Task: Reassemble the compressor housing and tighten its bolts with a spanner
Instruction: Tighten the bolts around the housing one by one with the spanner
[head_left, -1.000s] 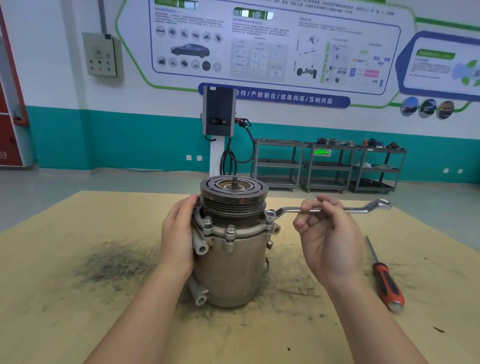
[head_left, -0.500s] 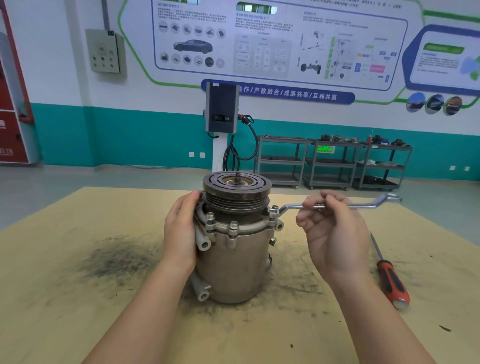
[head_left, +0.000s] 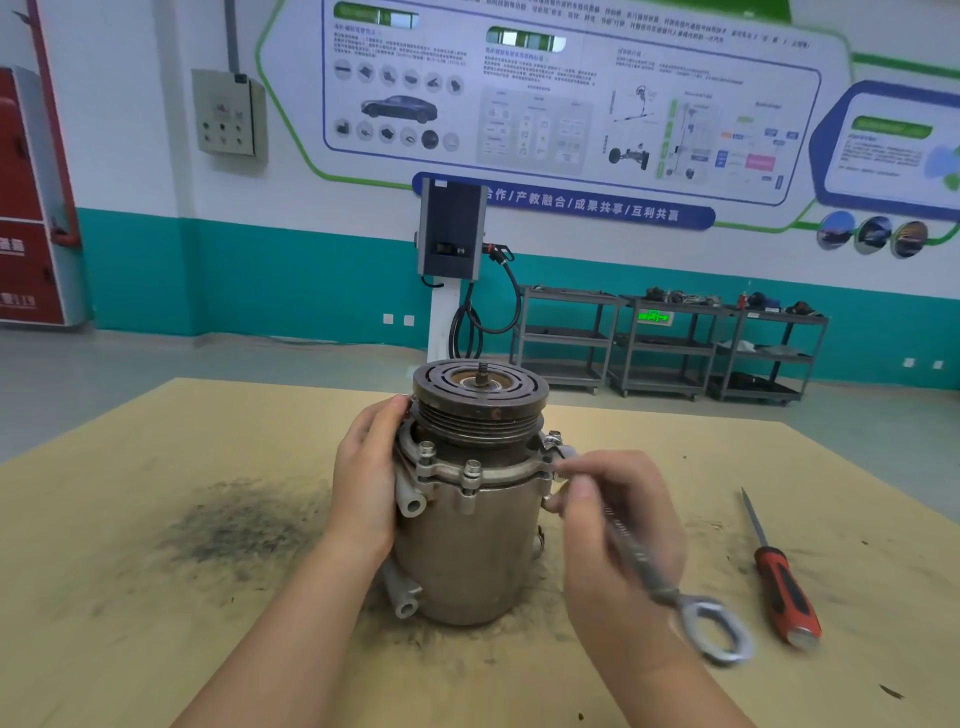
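A grey metal compressor (head_left: 467, 540) stands upright on the tan table (head_left: 130, 597), its dark grooved pulley (head_left: 480, 400) on top. Several bolts (head_left: 471, 470) stick up from the flange ring under the pulley. My left hand (head_left: 363, 478) holds the compressor's left side just below the pulley. My right hand (head_left: 618, 525) grips the shaft of a silver ring spanner (head_left: 714, 631). One spanner end sits at the bolt on the flange's right side (head_left: 553, 441). Its free ring end points toward me at the lower right.
A red-handled screwdriver (head_left: 784, 587) lies on the table to the right of my right hand. Dark grime stains the table (head_left: 234, 525) left of the compressor. Beyond the table stand a charging post (head_left: 452, 244) and metal shelving carts (head_left: 670, 343).
The spanner has swung clockwise round the right-side bolt: its handle pointed right and away, and now points toward me. My right hand came nearer with it. My left hand stays put.
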